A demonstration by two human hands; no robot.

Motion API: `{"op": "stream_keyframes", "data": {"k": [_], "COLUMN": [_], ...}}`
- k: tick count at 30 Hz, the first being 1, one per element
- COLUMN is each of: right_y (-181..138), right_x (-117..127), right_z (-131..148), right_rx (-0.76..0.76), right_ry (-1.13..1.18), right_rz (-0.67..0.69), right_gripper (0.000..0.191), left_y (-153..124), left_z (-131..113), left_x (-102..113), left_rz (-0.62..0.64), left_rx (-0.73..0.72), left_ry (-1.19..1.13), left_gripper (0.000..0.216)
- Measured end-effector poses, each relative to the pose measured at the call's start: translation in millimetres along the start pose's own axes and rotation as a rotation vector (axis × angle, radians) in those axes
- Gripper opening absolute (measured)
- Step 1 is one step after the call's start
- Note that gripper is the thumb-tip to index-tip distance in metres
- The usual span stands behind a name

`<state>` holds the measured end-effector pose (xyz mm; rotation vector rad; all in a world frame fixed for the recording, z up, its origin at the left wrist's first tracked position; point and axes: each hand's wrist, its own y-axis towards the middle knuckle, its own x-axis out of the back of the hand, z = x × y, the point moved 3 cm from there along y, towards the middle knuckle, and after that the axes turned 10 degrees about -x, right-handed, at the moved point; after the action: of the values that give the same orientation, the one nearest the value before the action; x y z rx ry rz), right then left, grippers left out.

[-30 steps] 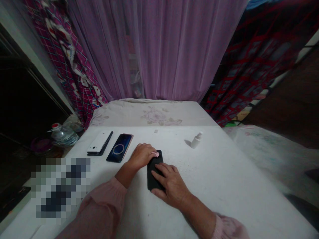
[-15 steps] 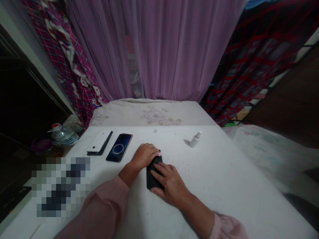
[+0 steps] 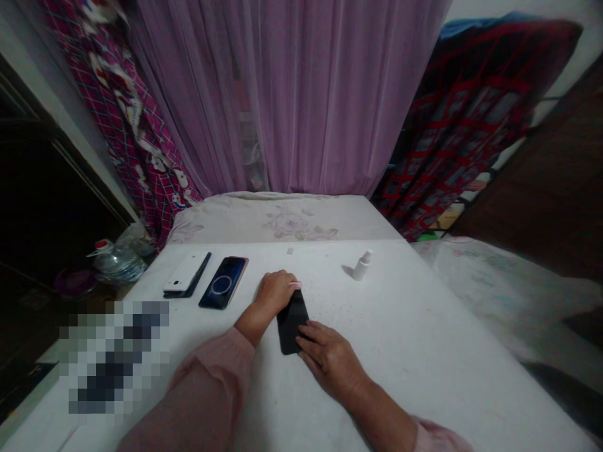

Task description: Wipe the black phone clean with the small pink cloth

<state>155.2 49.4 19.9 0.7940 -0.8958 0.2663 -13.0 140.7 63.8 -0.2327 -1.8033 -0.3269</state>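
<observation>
A black phone (image 3: pixel 291 317) lies flat near the middle of the white table (image 3: pixel 414 326). My left hand (image 3: pixel 274 291) rests at its far left corner with the fingers curled, and a small pink thing (image 3: pixel 295 285) shows at the fingertips. My right hand (image 3: pixel 330 358) lies on the phone's near end, fingers stretched flat over its lower edge. Both sleeves are pink.
A dark blue phone (image 3: pixel 223 290) and a white phone (image 3: pixel 185 274) on a dark one lie at the left rear. A small white spray bottle (image 3: pixel 361 265) stands at the right rear. A plastic jug (image 3: pixel 114 260) sits beyond the table's left edge. Purple curtains hang behind.
My right hand has slid back toward me, uncovering most of the black phone. My left hand stays at the phone's far corner. The view has tilted slightly.
</observation>
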Motion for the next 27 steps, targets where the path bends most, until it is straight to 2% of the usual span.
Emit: {"op": "stream_keyframes", "data": {"k": [4, 11, 22, 27], "right_y": [3, 2, 2, 2], "right_x": [-1, -3, -2, -2], "right_z": [1, 2, 2, 3], "right_rx": [-0.001, -0.012, -0.024, -0.023], "right_ry": [0.022, 0.028, 0.021, 0.025], "right_rz": [-0.017, -0.034, -0.005, -0.009], "right_gripper": [0.019, 0.019, 0.021, 0.020], "left_y": [1, -17, 1, -11], "left_z": [-4, -9, -11, -13], "left_x": [-1, -2, -7, -6], "left_rz": [-0.003, 0.053, -0.037, -0.001], "left_rx": [0.000, -0.149, 0.061, -0.037], "left_ry": [0.018, -0.026, 0.048, 0.013], "left_gripper": [0.027, 0.020, 0.032, 0.028]}}
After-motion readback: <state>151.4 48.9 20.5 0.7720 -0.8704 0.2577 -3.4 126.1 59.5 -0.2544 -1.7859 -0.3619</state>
